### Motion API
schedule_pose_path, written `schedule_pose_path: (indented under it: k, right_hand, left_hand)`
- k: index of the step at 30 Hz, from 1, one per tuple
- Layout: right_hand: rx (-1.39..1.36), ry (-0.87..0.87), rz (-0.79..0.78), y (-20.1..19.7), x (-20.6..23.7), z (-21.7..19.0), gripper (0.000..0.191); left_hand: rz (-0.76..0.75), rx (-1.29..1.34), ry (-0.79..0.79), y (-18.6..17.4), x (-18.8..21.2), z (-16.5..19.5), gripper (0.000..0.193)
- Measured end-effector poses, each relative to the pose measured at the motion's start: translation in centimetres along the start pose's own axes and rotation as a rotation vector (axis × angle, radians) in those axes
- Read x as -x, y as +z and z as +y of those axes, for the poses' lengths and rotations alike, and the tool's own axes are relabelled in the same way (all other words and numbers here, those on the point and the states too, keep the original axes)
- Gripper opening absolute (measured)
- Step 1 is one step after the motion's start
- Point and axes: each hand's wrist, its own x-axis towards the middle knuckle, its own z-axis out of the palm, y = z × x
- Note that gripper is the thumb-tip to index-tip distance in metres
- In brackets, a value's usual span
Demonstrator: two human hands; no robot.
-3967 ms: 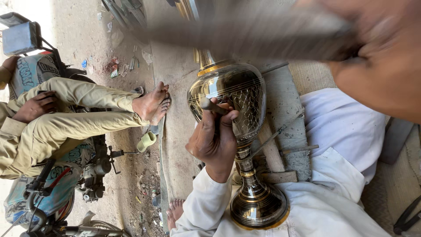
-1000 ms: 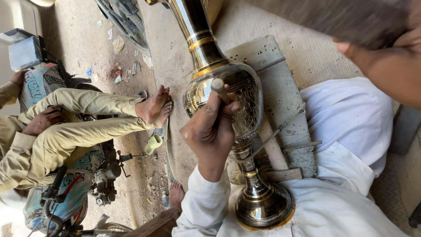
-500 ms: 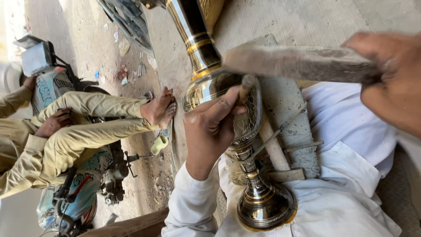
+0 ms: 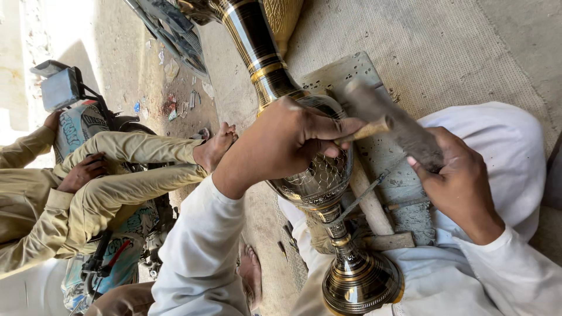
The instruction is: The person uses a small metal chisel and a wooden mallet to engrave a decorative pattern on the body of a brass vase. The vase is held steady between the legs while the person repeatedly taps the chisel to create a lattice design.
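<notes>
Brass vase (image 4: 319, 175) lies across our lap, its flared round foot (image 4: 358, 287) toward our body and its long banded neck (image 4: 257, 47) reaching away over the woven mat (image 4: 445, 52). We judge it heavy for its size and quite rigid, with polished bands that would slide under a loose grip; the engraved, scaled belly offers more bite than the smooth neck. It will not crack, but thin sheet metal dents, so we would take hold at the narrow stem above the foot or cup the belly from the side rather than squeeze the wall.

Our left hand (image 4: 287, 143) rests on top of the belly, fingers curled narrow around a short chisel (image 4: 369, 130) whose pale end sticks out toward the right. Our right hand (image 4: 462, 181) is closed around the handle of a hammer (image 4: 392, 120), its grey head blurred just above the chisel's end. Under the vase sits a worn wooden block (image 4: 404, 205) with a stick (image 4: 369, 202) and a thin metal rod (image 4: 357, 202) lying on it.

To the left, another person in khaki sits on a parked motorcycle (image 4: 105, 257), one bare foot (image 4: 216, 146) stretched near the vase. Scraps of litter dot the dusty ground (image 4: 146, 70).
</notes>
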Motion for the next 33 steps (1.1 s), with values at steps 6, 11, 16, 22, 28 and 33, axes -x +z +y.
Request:
schedule_pose_path:
  k: [6,11,16,22,28,33]
  right_hand:
    - [0.023,0.011,0.079,0.4,0.9,1.2,0.043]
    - [-0.287,-0.051,0.290,2.1,2.9,3.8,0.021]
    - [-0.259,-0.009,0.354,2.3,3.3,3.8,0.017]
    - [-0.515,0.139,0.332,0.1,2.1,0.4,0.026]
    - [-0.150,-0.066,0.056,-4.1,-2.4,-2.3,0.023]
    - [0.078,-0.063,-0.176,-7.3,-6.8,-4.4,0.033]
  left_hand:
    - [-0.152,0.075,-0.039,-0.7,-0.7,-0.5,0.038]
    - [-0.208,0.071,-0.018,-0.8,-1.2,-0.4,0.035]
    - [-0.232,0.106,-0.023,-1.0,-1.4,-0.1,0.036]
    - [-0.040,-0.032,-0.048,-0.3,0.3,0.5,0.042]
    - [0.281,-0.029,-0.130,1.5,2.1,1.9,0.039]
    - [0.587,-0.070,-0.289,4.1,3.6,3.3,0.051]
